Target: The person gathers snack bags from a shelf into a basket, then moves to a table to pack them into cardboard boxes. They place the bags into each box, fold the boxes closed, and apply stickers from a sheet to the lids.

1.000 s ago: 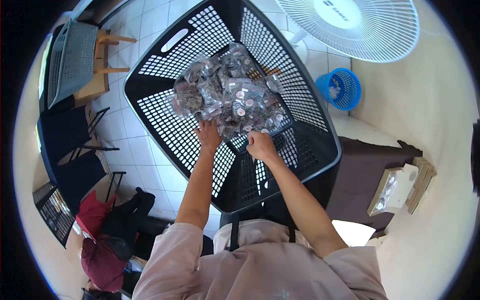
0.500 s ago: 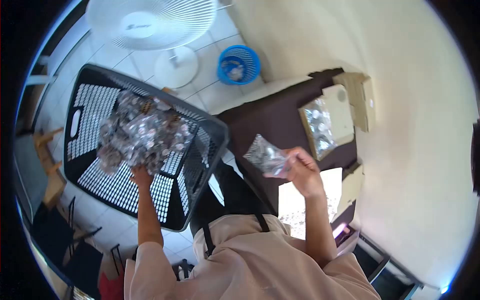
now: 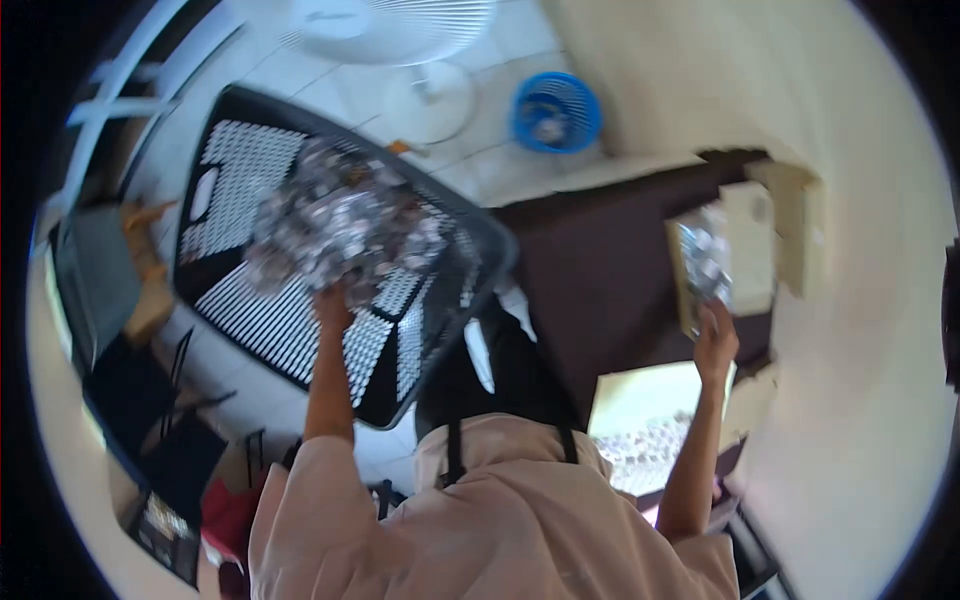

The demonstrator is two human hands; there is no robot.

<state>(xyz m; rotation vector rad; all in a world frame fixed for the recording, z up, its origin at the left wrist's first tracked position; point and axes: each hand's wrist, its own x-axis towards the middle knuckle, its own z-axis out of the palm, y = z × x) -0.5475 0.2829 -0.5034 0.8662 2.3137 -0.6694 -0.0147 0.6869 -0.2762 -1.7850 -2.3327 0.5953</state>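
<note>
My left hand (image 3: 333, 305) reaches into a black plastic basket (image 3: 510, 250), at the near edge of a heap of shiny clear plastic packets (image 3: 345, 215). Its fingers are partly hidden against the heap. On the right, my right hand (image 3: 716, 345) is at the near end of an open cardboard box (image 3: 688, 300). Its fingers are closed on the lower end of a clear plastic packet (image 3: 712, 283), which overlaps other silvery packets in the box. Motion blurs both hands somewhat.
The box lies on a dark brown surface (image 3: 590, 250) along the wall. Nearer me sits another open box (image 3: 625, 400) with small pieces inside. A blue bin (image 3: 557, 112) and a white fan (image 3: 400, 25) stand on the tiled floor. Dark chairs (image 3: 140, 400) are at left.
My right hand has carried the packet from above the brown surface rightward to the cardboard box. My left hand stays at the heap. The whole view has shifted.
</note>
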